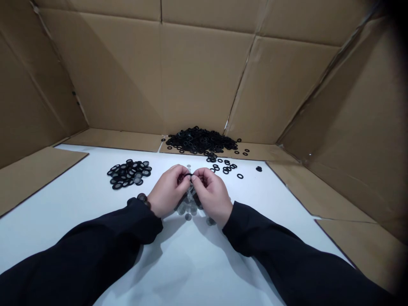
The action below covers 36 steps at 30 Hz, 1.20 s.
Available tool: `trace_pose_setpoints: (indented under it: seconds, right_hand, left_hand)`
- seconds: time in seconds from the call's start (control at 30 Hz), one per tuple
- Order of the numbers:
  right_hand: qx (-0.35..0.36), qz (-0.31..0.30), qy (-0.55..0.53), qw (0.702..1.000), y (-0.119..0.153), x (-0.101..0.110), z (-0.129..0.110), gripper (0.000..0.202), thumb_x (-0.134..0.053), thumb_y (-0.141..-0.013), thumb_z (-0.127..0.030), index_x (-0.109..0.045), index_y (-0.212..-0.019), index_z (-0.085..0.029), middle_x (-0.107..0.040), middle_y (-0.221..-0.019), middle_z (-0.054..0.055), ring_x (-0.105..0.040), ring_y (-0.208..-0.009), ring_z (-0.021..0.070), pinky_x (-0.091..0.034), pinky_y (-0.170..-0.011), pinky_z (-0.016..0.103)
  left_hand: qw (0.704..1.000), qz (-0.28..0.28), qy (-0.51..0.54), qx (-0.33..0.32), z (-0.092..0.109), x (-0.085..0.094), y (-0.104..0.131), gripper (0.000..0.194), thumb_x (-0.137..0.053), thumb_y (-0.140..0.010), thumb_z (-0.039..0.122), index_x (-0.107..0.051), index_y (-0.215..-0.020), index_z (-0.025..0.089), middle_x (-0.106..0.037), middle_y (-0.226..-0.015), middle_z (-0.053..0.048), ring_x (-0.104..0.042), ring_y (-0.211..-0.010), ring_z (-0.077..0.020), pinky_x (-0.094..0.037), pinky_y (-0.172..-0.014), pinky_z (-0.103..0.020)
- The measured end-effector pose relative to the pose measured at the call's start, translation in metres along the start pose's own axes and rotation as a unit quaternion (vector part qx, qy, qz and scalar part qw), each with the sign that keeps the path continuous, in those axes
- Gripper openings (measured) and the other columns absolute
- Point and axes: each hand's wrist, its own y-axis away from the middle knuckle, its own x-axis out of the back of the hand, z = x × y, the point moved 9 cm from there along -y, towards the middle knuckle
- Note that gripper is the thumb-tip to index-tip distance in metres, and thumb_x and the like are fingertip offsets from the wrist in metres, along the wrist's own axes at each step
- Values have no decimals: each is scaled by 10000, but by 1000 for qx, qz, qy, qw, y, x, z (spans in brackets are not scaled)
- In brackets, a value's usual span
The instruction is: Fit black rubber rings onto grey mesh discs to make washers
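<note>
The head view looks forward and down from behind and above the fingers [199, 184], close over the tabletop [76, 204], reaching the cardboard wall [197, 72] beyond them.

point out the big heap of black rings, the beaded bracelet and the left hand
Big heap of black rings [200, 141]: head view, middle of the heap.
Beaded bracelet [142, 197]: head view, on a dark bead.
Left hand [165, 191]: head view, back of the hand.

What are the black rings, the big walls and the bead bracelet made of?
The black rings look like matte rubber, maybe plastic. The walls seem to be dull cardboard: brown, with creases and folds. The bracelet has shiny dark beads, perhaps wood or stone; I can't tell.
</note>
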Motion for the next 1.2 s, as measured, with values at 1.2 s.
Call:
trace_pose_setpoints:
  seconds: [1.2]
  right_hand:
    - [24,-10,47,999,1,0,-6,138,-508,-904,-330,-535,-863,-202,-554,-753,-7,-500,-648,135,-419,-619,266]
  left_hand:
    - [997,2,70,13,0,2,2,69,-522,-839,228,-539,-788,184,-538,-728,20,-495,-682,-137,-404,-646,-262]
